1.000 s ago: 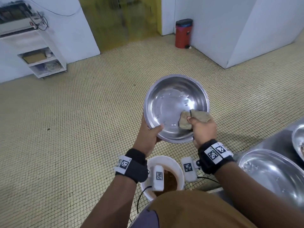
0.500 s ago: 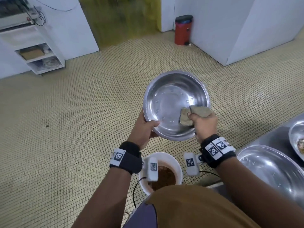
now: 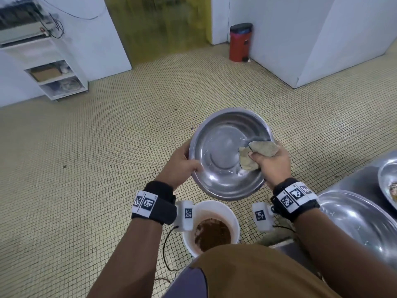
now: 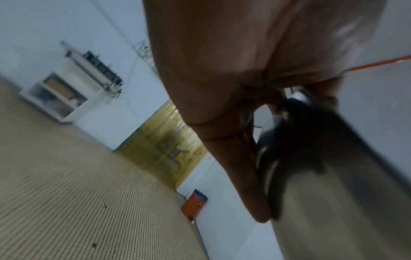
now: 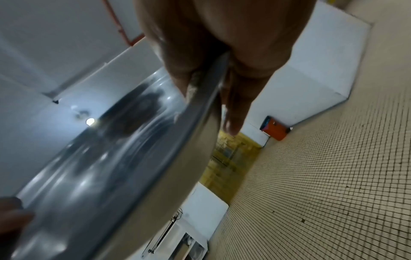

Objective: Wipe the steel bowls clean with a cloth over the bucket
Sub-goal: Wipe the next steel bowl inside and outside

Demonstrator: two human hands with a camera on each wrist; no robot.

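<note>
The left hand (image 3: 179, 166) grips the near-left rim of the steel bowl (image 3: 223, 147), thumb inside, tilting it toward the person, while the right hand (image 3: 272, 163) pinches a crumpled cloth (image 3: 256, 154) over the right rim, thumb pressing it to the inner wall. This looks like mid-wipe; the next move probably calls for turning the bowl to reach unwiped wall. The white bucket (image 3: 233, 214) of brown water sits nearer the body than the bowl, partly hidden by clothing, and both wrist views are blurred.
</note>
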